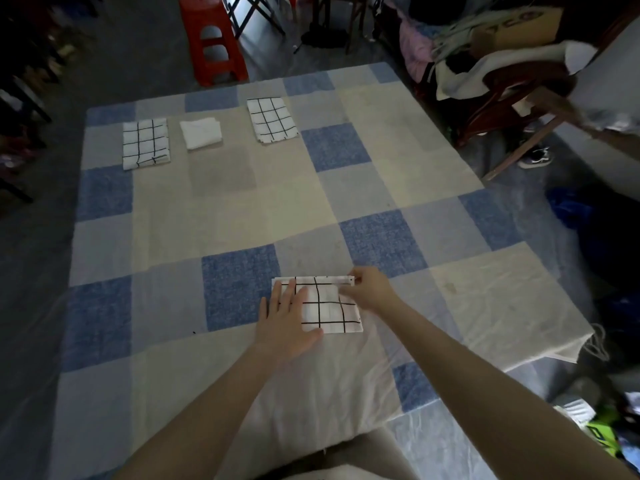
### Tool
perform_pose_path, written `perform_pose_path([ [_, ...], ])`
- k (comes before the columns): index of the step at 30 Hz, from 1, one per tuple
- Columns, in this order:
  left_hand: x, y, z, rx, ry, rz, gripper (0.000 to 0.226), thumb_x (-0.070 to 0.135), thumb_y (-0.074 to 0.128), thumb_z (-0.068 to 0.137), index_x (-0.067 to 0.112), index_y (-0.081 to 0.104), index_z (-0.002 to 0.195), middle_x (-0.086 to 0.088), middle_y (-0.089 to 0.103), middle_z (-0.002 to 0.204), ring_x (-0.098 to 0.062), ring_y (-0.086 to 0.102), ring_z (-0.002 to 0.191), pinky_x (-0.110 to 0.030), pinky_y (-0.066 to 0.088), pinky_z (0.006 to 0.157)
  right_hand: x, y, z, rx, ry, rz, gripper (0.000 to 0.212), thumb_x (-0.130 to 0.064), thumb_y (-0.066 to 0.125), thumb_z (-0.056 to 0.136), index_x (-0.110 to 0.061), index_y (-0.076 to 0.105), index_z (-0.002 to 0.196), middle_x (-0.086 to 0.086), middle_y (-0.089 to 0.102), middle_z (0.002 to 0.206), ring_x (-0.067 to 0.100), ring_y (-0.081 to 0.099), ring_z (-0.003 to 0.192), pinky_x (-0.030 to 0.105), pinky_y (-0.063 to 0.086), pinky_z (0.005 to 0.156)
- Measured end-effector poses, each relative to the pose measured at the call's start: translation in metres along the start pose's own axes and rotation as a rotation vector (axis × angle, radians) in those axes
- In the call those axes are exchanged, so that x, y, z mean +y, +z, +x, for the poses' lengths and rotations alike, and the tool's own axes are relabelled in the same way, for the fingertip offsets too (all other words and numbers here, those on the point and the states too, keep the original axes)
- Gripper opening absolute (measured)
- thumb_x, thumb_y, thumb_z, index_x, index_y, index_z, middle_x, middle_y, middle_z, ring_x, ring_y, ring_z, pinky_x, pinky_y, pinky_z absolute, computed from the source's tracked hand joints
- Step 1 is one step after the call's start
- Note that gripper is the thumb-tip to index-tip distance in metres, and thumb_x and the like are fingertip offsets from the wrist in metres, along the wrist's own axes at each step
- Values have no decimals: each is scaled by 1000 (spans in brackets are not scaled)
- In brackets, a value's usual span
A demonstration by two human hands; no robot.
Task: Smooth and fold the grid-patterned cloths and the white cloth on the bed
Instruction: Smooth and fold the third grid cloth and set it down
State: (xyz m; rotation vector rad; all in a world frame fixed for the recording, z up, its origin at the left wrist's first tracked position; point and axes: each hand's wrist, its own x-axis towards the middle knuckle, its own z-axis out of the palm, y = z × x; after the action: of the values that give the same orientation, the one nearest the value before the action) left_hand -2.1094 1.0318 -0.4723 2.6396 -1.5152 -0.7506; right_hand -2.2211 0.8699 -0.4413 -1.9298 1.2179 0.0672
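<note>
A folded grid-patterned cloth (329, 308) lies near the front of the bed. My left hand (287, 320) lies flat on its left half with fingers straight. My right hand (369, 289) pinches the cloth's far right corner, lifting that edge slightly. At the far end of the bed lie two more folded grid cloths, one on the left (146, 143) and one further right (272, 120). Between them sits a folded white cloth (201, 133).
The bed (242, 209) has a blue, grey and cream checked cover. A red plastic stool (214, 39) stands beyond its far edge. A wooden chair piled with clothes (485, 64) stands at the right. Loose items lie on the floor at the lower right.
</note>
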Motion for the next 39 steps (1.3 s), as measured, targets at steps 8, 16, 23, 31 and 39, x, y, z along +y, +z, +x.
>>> perform_pose_path([
  [8, 37, -47, 15, 292, 352, 15, 57, 37, 70, 81, 24, 50, 132, -1, 48, 139, -24, 38, 134, -50, 9, 117, 18, -41, -49, 48, -249, -44, 11, -17, 72, 81, -11, 68, 89, 1, 65, 87, 10, 54, 78, 6, 33, 62],
  [16, 144, -81, 25, 121, 577, 267, 24, 43, 54, 92, 21, 63, 90, 3, 67, 90, -19, 59, 97, -32, 39, 89, 101, -124, -94, 176, -155, -105, 33, -27, 76, 76, -26, 59, 105, -8, 59, 100, 6, 55, 86, 27, 48, 81],
  [23, 311, -72, 26, 173, 720, 397, 20, 34, 50, 86, 19, 61, 93, 0, 63, 100, -24, 55, 102, -33, 39, 82, 210, -214, -165, 348, 185, -210, 38, -35, 62, 84, -29, 51, 120, -3, 53, 115, 16, 54, 107, 36, 46, 91],
  [31, 536, -42, -7, 210, 802, 442, 22, 31, 51, 87, 18, 62, 101, 0, 65, 102, -23, 61, 98, -30, 37, 72, 346, -337, -262, 500, 318, -199, 28, -39, 59, 84, -29, 56, 110, -1, 56, 115, 21, 54, 110, 39, 45, 94],
  [39, 691, -27, -20, 237, 828, 501, 11, 27, 54, 86, 17, 58, 88, 2, 56, 81, -21, 56, 75, -26, 34, 63, 420, -449, -308, 583, 370, -385, 29, -34, 52, 87, -26, 54, 115, 1, 48, 107, 26, 51, 102, 39, 41, 80],
])
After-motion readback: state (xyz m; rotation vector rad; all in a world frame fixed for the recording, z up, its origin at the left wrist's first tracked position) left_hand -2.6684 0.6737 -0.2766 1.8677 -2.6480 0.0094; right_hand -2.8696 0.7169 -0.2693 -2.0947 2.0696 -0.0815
